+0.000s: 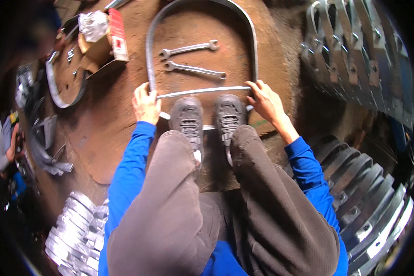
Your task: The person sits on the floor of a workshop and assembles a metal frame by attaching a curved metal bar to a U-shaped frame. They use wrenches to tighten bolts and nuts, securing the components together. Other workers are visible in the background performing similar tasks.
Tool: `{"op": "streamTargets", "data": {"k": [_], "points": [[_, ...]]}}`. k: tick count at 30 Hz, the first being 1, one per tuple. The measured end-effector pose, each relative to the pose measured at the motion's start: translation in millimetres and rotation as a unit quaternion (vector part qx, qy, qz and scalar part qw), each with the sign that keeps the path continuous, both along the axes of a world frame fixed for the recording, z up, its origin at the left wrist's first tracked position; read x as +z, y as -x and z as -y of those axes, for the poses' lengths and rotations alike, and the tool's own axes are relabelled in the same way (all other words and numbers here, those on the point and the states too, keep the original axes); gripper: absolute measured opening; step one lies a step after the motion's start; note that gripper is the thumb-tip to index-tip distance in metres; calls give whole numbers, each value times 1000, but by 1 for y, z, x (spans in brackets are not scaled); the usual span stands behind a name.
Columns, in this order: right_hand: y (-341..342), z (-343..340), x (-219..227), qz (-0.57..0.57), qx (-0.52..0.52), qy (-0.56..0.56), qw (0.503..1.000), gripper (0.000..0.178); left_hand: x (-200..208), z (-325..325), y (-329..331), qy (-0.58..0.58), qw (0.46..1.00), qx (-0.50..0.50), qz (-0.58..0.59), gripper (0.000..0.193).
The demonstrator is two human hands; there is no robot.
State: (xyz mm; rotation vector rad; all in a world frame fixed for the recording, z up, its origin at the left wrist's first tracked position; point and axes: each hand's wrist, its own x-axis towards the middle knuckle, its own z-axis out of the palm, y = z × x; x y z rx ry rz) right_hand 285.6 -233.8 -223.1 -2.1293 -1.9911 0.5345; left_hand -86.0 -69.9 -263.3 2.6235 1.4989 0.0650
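Observation:
A U-shaped metal hoop lies in front of me, with its curve at the far side. A thin straight metal bar spans its near ends. My left hand is closed at the left corner, where hoop and bar meet. Around the right corner my right hand is closed, fingers over the hoop's end and bar tip. Exactly how the two pieces join is hidden under my fingers. Inside the hoop lie two open-ended wrenches, an upper wrench and a lower wrench.
My dark shoes stand just behind the bar, over another metal strip. Bent metal straps are piled at right, beneath assembled hoops. Shiny metal pieces lie lower left. An opened cardboard box sits upper left near a strip ring.

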Motion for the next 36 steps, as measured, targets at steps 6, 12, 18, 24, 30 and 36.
{"op": "streamTargets", "data": {"k": [6,12,18,24,30,36], "points": [[-13,-4,-33,65,25,6,998,36,-6,-9,-6,96,994,30,-29,23],[-7,-9,-34,116,34,-17,993,37,-12,-22,-3,138,990,23,-35,20],[-10,-11,-35,89,52,49,993,35,-2,-38,-4,200,978,10,-61,20],[-14,-7,-38,99,68,-27,992,26,-10,-39,-6,188,981,-19,-50,18],[-6,-6,-34,112,89,-34,989,24,1,-32,-5,168,981,-53,-80,26],[-5,-5,-34,120,85,6,989,22,-16,-29,-1,140,988,-41,-59,24]]}}
